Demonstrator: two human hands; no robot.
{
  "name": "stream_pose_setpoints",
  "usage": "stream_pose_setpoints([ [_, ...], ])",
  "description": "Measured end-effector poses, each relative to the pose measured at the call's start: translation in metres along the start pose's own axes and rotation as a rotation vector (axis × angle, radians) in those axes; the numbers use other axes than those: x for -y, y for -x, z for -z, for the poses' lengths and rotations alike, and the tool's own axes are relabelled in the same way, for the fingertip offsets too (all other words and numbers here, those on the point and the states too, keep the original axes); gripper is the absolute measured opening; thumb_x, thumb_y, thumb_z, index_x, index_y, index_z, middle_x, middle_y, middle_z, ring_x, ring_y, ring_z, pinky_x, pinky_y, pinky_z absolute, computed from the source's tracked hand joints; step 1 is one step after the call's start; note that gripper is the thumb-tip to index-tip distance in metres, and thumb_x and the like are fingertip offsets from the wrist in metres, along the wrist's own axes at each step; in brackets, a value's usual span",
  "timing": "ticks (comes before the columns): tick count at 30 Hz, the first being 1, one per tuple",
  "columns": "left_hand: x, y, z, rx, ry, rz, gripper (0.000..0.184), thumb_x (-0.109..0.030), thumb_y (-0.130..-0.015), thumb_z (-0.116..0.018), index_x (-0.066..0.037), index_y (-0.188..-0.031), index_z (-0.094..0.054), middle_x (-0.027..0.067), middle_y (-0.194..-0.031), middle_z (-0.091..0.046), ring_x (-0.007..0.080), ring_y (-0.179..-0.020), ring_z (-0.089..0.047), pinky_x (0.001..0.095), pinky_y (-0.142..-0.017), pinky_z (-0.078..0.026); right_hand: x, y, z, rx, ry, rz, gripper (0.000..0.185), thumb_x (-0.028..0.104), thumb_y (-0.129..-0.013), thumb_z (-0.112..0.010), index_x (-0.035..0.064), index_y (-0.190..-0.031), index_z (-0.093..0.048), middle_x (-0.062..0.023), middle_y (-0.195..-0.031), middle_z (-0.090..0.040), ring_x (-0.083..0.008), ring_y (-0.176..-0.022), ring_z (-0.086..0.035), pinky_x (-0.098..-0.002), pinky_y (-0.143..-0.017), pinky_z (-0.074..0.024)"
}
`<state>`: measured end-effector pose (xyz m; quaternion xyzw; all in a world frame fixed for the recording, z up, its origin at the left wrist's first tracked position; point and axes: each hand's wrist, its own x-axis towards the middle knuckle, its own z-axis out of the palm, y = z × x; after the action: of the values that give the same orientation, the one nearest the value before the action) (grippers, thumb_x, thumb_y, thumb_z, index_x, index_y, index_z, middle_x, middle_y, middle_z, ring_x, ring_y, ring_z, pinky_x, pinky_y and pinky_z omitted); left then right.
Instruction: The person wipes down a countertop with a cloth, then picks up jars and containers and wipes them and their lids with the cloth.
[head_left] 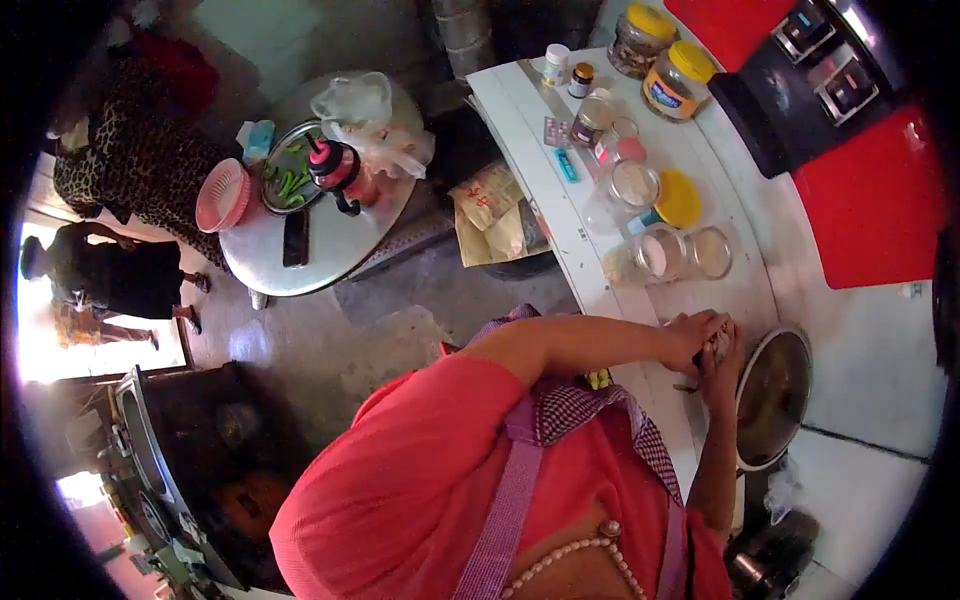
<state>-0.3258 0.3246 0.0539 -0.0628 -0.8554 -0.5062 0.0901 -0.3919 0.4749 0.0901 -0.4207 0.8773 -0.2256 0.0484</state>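
Observation:
Both hands are together over the white counter, beside a round metal-rimmed bowl [775,400] that holds something dark. My left hand [692,340] and my right hand [722,372] have their fingers wrapped round a small pale thing [718,342] between them; it is mostly hidden and I cannot make out what it is. A thin dark piece [685,388] shows just below the fingers. Close by on the counter stand open glass jars, one with pale contents [660,252] and another beside it [708,252].
Yellow-lidded jars [675,85] and small bottles [555,65] stand along the counter [520,110]. A round table [330,250] holds green peppers on a tray, a phone [296,238] and a pink basket [223,195]. A person [120,270] stands near the doorway.

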Motion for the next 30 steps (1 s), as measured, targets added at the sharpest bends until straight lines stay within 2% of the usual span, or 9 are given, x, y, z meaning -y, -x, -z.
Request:
stream_pose_setpoints([
  [3,-0.009,0.003,0.017,0.047,0.067,0.024,0.112,-0.032,-0.054,-0.082,-0.008,-0.141,-0.017,0.0159,-0.137,-0.033,0.0357,-0.124,-0.038,0.0498,-0.096,-0.036,0.018,-0.002,0.007,0.066,0.041,-0.127,0.066,0.039,-0.091,-0.052,0.0018,-0.140,-0.029,-0.0218,-0.143,-0.023,-0.0398,-0.130,-0.025,-0.0475,-0.107,-0.0222],
  [6,-0.012,0.002,0.020,0.071,0.025,0.036,0.113,-0.032,-0.054,-0.082,-0.008,-0.142,-0.015,0.0152,-0.138,-0.032,0.0348,-0.126,-0.036,0.0509,-0.096,-0.036,0.016,-0.004,0.009,0.059,-0.011,-0.075,0.067,0.042,-0.091,-0.052,0.0028,-0.141,-0.027,-0.0221,-0.143,-0.023,-0.0404,-0.131,-0.024,-0.0484,-0.107,-0.0224],
  [9,-0.008,0.002,0.016,0.092,0.040,0.049,0.114,-0.032,-0.054,-0.082,-0.008,-0.142,-0.013,0.0154,-0.139,-0.030,0.0347,-0.127,-0.034,0.0511,-0.096,-0.035,0.017,-0.001,0.007,0.060,0.073,-0.096,0.067,0.043,-0.091,-0.051,0.0033,-0.140,-0.028,-0.0227,-0.143,-0.024,-0.0408,-0.130,-0.024,-0.0490,-0.106,-0.0231],
  [15,-0.003,0.003,0.004,0.091,0.029,0.066,0.119,-0.038,-0.055,-0.082,-0.005,-0.144,-0.010,0.0157,-0.141,-0.028,0.0350,-0.129,-0.031,0.0546,-0.098,-0.033,0.010,-0.001,0.004,0.038,0.088,-0.044,0.064,0.040,-0.092,-0.050,0.0033,-0.140,-0.029,-0.0236,-0.142,-0.025,-0.0412,-0.130,-0.025,-0.0503,-0.107,-0.0216],
  [17,-0.002,0.002,0.003,0.063,-0.013,0.051,0.119,-0.041,-0.055,-0.082,-0.004,-0.143,-0.010,0.0156,-0.141,-0.027,0.0349,-0.130,-0.030,0.0557,-0.098,-0.032,0.020,-0.003,0.011,0.061,0.053,-0.051,0.066,0.041,-0.091,-0.051,0.0028,-0.140,-0.029,-0.0243,-0.141,-0.026,-0.0414,-0.130,-0.025,-0.0505,-0.107,-0.0210],
  [21,-0.013,0.002,0.017,0.176,-0.001,0.103,0.119,-0.042,-0.057,-0.080,-0.002,-0.143,-0.010,0.0165,-0.143,-0.024,0.0350,-0.131,-0.029,0.0561,-0.099,-0.032,0.027,-0.001,0.014,0.074,-0.081,-0.133,0.069,0.042,-0.090,-0.052,0.0016,-0.140,-0.027,-0.0253,-0.141,-0.026,-0.0414,-0.131,-0.023,-0.0499,-0.107,-0.0199],
  [27,-0.007,-0.004,0.006,0.176,-0.048,0.097,0.119,-0.044,-0.058,-0.080,-0.003,-0.144,-0.008,0.0180,-0.144,-0.023,0.0351,-0.132,-0.028,0.0570,-0.099,-0.032,-0.004,0.004,0.006,0.139,0.127,-0.050,0.071,0.044,-0.090,-0.050,0.0015,-0.142,-0.026,-0.0251,-0.143,-0.023,-0.0416,-0.131,-0.023,-0.0492,-0.108,-0.0176],
  [30,0.007,-0.003,-0.008,0.123,-0.058,0.062,0.119,-0.044,-0.058,-0.080,-0.003,-0.144,-0.009,0.0182,-0.143,-0.025,0.0354,-0.132,-0.027,0.0562,-0.099,-0.032,0.024,-0.001,0.014,0.125,0.033,-0.188,0.071,0.045,-0.090,-0.050,0.0015,-0.142,-0.026,-0.0251,-0.143,-0.023,-0.0420,-0.130,-0.024,-0.0495,-0.108,-0.0178],
])
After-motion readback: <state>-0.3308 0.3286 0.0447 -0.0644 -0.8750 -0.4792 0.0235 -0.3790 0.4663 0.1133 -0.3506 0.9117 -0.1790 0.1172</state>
